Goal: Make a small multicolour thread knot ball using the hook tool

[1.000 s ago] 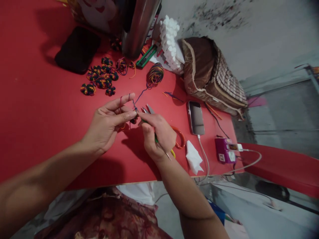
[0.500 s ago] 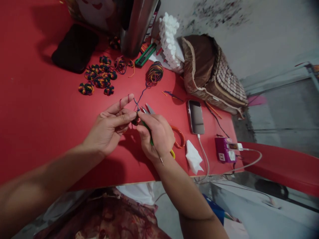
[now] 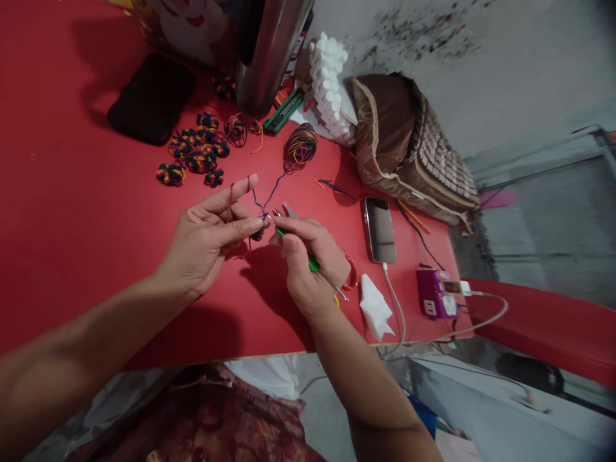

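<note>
My right hand [image 3: 310, 256] has drawn back a little from my left hand [image 3: 212, 228] since half a second ago, and the back end of the crochet hook [image 3: 314, 264] has swung outward, so it lies flatter across my palm. Taking the ball of yarn [image 3: 301, 146] as my mark, both hands work on my side of it. My right thumb and fingers grip the hook's green handle, its metal front end reaching my left fingertips. My left thumb and fingers pinch a small dark piece of crochet [image 3: 258, 234], nearer me than the ball and left of it; yarn wraps my raised index finger. A blue strand [image 3: 274, 188] runs from the ball down to that pinch. I cannot tell whether the hook is through a loop.

Left of the ball sits a cluster of finished-looking crochet pieces [image 3: 202, 159]; just beyond it lies a green cutter [image 3: 285, 111]. Short yarn ends [image 3: 335, 187] lie near it, to the right and closer to me. Scissors [image 3: 289, 210] lie on my side of the ball, partly under my right hand, and a phone [image 3: 380, 229] rests farther right of it.
</note>
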Action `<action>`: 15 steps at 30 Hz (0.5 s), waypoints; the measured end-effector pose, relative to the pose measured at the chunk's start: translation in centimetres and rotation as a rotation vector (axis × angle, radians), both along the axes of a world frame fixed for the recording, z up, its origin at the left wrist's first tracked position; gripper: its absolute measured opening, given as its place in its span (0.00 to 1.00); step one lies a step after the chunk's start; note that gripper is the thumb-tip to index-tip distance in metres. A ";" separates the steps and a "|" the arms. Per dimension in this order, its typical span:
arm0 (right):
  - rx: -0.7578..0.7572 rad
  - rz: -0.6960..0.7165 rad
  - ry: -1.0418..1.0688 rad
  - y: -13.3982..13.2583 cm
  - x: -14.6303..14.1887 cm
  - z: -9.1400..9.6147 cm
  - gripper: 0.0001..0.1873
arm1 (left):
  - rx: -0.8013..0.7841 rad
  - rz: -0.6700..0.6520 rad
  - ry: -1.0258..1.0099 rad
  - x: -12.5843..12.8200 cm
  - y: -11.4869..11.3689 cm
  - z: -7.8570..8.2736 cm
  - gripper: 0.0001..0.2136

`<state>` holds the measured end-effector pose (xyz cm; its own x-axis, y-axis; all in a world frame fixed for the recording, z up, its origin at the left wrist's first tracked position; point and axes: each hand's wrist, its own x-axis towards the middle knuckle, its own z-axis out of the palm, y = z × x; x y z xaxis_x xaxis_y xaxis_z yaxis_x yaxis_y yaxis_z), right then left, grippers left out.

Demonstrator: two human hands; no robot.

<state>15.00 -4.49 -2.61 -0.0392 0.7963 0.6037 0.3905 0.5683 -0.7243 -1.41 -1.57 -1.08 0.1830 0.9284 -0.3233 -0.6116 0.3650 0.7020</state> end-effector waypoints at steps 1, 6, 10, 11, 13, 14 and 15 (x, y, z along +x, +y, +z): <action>-0.023 -0.003 0.029 0.0 0.0 -0.1 0.10 | 0.005 -0.002 0.009 0.0 0.0 0.0 0.21; -0.156 -0.047 0.185 -0.2 -0.3 -0.1 0.07 | 0.005 -0.004 0.016 -0.2 0.1 0.1 0.23; -0.219 -0.057 0.283 -0.2 -0.3 -0.3 0.07 | -0.008 -0.005 0.017 -0.3 0.1 0.2 0.22; -0.228 -0.053 0.311 -0.2 -0.3 -0.4 0.07 | -0.010 -0.004 0.011 -0.3 0.2 0.2 0.22; -0.244 -0.047 0.354 -0.1 -0.3 -0.6 0.07 | -0.007 -0.006 0.005 -0.4 0.2 0.1 0.22; -0.251 -0.049 0.360 -0.1 -0.3 -0.6 0.08 | -0.004 -0.010 0.006 -0.4 0.2 0.0 0.22; -0.257 -0.055 0.357 0.0 -0.2 -0.7 0.08 | 0.001 -0.015 0.009 -0.4 0.2 0.0 0.22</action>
<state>14.75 -4.52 -3.29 0.1827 0.9172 0.3540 0.1148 0.3377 -0.9342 -1.82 -1.34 -1.09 0.1940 0.9259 -0.3241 -0.5996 0.3734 0.7079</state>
